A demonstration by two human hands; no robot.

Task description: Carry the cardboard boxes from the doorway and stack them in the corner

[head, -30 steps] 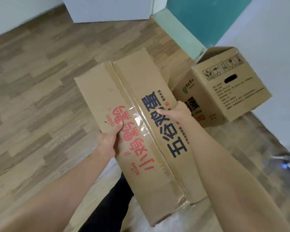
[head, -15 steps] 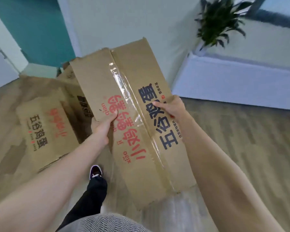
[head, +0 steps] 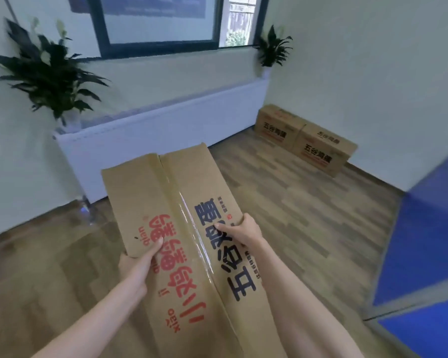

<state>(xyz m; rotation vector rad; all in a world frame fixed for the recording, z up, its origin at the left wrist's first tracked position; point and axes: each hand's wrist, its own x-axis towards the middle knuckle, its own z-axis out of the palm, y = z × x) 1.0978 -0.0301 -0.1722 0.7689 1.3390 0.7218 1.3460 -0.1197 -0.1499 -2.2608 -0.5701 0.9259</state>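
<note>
I hold a taped cardboard box in front of me, its top printed with red and dark blue characters and a strip of clear tape down the middle. My left hand grips its left edge, thumb on top. My right hand grips its right edge, fingers curled over the side. Two more cardboard boxes sit side by side on the floor in the far right corner, against the wall.
A long white low unit runs under the window along the far wall, with a potted plant at its left end and another plant at its right end. A blue panel stands at the right. Wood floor lies between me and the corner.
My view has swung right, away from the doorway boxes, so the corner with two boxes now shows. Both hands keep the same grip on the carried box.
</note>
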